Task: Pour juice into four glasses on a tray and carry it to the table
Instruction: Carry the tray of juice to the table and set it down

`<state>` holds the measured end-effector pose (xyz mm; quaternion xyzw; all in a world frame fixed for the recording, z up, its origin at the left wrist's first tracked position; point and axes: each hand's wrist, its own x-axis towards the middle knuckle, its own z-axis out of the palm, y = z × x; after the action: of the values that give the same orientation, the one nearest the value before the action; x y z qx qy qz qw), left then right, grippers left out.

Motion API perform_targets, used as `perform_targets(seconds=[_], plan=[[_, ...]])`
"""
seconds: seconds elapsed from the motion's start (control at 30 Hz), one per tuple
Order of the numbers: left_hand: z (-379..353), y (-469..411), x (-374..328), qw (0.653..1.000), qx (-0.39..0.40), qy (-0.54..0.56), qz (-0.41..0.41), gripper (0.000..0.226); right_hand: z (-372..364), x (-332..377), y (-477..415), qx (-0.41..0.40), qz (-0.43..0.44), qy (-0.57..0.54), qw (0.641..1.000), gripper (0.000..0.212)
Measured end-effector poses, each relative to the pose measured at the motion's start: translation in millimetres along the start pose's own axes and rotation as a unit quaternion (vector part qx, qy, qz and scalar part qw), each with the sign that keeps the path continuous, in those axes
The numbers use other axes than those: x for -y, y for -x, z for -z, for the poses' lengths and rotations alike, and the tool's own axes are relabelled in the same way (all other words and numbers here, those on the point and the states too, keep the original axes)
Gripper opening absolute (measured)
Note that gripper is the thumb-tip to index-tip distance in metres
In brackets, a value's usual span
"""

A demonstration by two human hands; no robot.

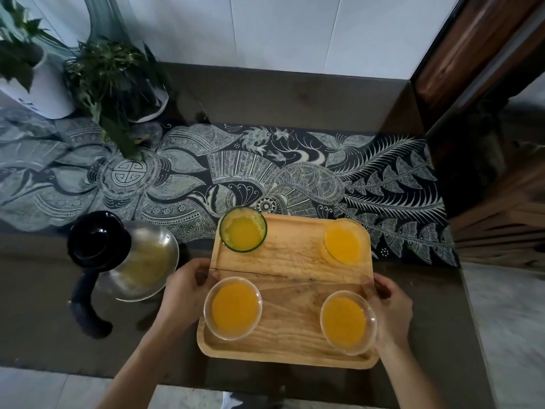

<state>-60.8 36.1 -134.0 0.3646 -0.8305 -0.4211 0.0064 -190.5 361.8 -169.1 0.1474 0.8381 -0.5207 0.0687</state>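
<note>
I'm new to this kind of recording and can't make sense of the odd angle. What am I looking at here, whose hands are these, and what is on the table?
There is no machine here. The single picture comes from a wide-angle camera worn on a person's head, looking forward and down, so you see their own arms reaching in from the bottom.

The left hand grips the left edge of a wooden tray, and the right hand grips the right edge. On the tray stand four glasses of orange juice: a green-rimmed glass at the far left, a far right glass, a near left glass and a near right glass.

Left of the tray stands a glass jug with a black lid and a little juice left. Beyond lies a dark patterned runner, with potted plants at the far left.
</note>
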Motion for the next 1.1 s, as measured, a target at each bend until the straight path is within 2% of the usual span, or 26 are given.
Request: perform_targets(seconds=[0.23, 0.5, 0.67, 0.8, 0.9, 1.0, 1.1], plan=[[18, 0, -39, 0.998, 0.018, -0.022, -0.060, 0.011, 28, 8, 8, -0.037, 0.002, -0.016, 0.999, 0.023], [17, 5, -88, 0.984, 0.095, -0.019, -0.147, 0.024, 89, 33, 30, -0.111, 0.021, 0.013, 0.993, 0.024], [12, 10, -129, 0.974, 0.150, -0.008, -0.167, 0.025, 129, 46, 61, -0.180, 0.004, 0.000, 0.984, 0.018], [8, 23, -166, 0.953, 0.215, -0.002, -0.215, 0.030, 160, 53, 102, -0.242, -0.024, -0.028, 0.970, 0.006], [4, 31, -187, 0.934, 0.263, -0.007, -0.243, 0.024, 177, 49, 140, -0.283, -0.062, -0.052, 0.956, 0.010], [-7, 43, -212, 0.909, 0.312, -0.033, -0.274, 0.024, 191, 39, 186, -0.353, -0.100, -0.087, 0.926, 0.013], [-25, 65, -235, 0.869, 0.349, -0.068, -0.343, 0.024, 203, 24, 231, -0.407, -0.135, -0.095, 0.898, 0.019]])
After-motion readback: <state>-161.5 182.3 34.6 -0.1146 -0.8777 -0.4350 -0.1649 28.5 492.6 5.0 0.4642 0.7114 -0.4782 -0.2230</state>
